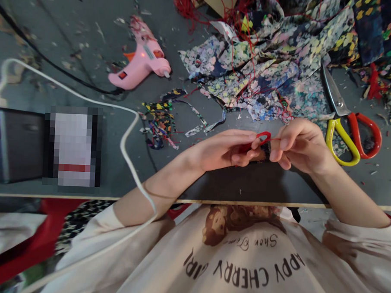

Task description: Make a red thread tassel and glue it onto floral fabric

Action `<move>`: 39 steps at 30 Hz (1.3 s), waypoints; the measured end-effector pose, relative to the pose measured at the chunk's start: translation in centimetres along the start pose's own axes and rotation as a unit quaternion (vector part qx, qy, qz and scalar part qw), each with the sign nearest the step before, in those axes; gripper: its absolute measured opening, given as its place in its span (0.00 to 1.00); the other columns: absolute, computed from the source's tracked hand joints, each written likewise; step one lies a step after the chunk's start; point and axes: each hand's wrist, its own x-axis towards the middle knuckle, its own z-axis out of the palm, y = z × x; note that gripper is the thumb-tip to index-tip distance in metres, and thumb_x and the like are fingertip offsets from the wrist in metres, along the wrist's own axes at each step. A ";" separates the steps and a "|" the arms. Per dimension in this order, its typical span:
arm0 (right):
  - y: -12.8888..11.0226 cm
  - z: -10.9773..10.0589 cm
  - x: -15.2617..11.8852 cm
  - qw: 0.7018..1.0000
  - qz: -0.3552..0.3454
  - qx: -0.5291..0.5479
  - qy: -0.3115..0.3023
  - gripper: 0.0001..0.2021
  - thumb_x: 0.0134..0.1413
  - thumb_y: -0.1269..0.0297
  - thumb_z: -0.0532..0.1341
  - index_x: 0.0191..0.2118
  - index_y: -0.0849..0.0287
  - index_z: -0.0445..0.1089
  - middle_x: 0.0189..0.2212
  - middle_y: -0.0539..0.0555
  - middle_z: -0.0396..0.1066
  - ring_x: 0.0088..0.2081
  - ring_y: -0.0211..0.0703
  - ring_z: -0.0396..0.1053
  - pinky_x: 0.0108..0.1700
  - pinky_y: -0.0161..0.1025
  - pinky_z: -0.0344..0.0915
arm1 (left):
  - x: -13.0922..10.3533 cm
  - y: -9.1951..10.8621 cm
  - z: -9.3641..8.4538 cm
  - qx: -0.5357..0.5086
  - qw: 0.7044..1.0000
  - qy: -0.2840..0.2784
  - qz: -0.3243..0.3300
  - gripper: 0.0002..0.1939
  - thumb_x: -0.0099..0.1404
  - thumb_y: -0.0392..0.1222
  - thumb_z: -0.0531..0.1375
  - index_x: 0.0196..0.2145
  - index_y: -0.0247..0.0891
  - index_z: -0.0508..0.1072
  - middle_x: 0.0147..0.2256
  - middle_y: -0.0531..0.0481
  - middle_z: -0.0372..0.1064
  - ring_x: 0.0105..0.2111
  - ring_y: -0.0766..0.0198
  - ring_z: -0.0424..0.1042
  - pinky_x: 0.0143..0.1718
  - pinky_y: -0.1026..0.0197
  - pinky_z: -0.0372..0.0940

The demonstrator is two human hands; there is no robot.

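1. Nearest, a cream shirt with a brown bear print point(214, 225) sits against the pale table edge point(212, 202).
2. A white cable point(122, 141) runs over the grey tabletop point(113, 173), crosses the left forearm near the elbow and drops over the shirt, lying in that arm's way.
3. A shadowed strip of tabletop gives the hands some room towards the body.
4. The left hand point(229, 150) has its fingers curled nearly closed around a thin red cord loop point(265, 133); the right hand point(302, 144) pinches its strand between thumb and forefinger. The loop is between the hands, above a small dark piece point(264, 153) whose form is unclear.
5. Far left are a dark box point(22, 145) and a blurred-out rectangular object point(72, 147).
6. Just right of the right hand, silver scissors with yellow and red handles point(339, 103) limit sideways room.
7. Beyond the left forearm lie patterned fabric snippets point(159, 125).
8. Farther, a pink glue gun point(139, 66) trails a black cord point(56, 67) leftward.
9. A floral fabric heap point(225, 57) blocks the forward side; tangled red thread point(188, 8) lies at its far left.
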 end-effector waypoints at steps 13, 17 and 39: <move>0.5 -0.3 0.1 0.998 0.046 0.028 0.043 0.09 0.55 0.63 0.65 0.30 0.61 0.67 0.25 0.48 0.75 0.18 0.27 0.64 0.16 0.24 0.57 | -0.3 0.3 0.4 -0.027 0.999 -0.014 0.016 0.11 0.64 0.35 0.59 0.24 0.31 0.67 0.20 0.53 0.61 0.15 0.79 0.53 0.17 0.76 0.50; 0.7 -0.8 0.4 0.994 0.025 -0.010 0.105 0.05 0.55 0.68 0.62 0.29 0.60 0.67 0.24 0.46 0.74 0.18 0.26 0.61 0.16 0.25 0.55 | -0.5 0.5 0.5 -0.039 0.999 -0.015 0.014 0.11 0.65 0.33 0.56 0.24 0.30 0.67 0.20 0.52 0.60 0.14 0.79 0.51 0.17 0.76 0.52; 0.3 -1.7 -1.0 0.978 0.022 -0.170 0.117 0.07 0.54 0.67 0.61 0.40 0.58 0.70 0.23 0.46 0.73 0.18 0.30 0.64 0.19 0.28 0.57 | -0.4 0.6 0.4 -0.002 0.999 0.018 0.040 0.11 0.66 0.35 0.56 0.25 0.32 0.66 0.20 0.54 0.60 0.14 0.79 0.50 0.17 0.75 0.54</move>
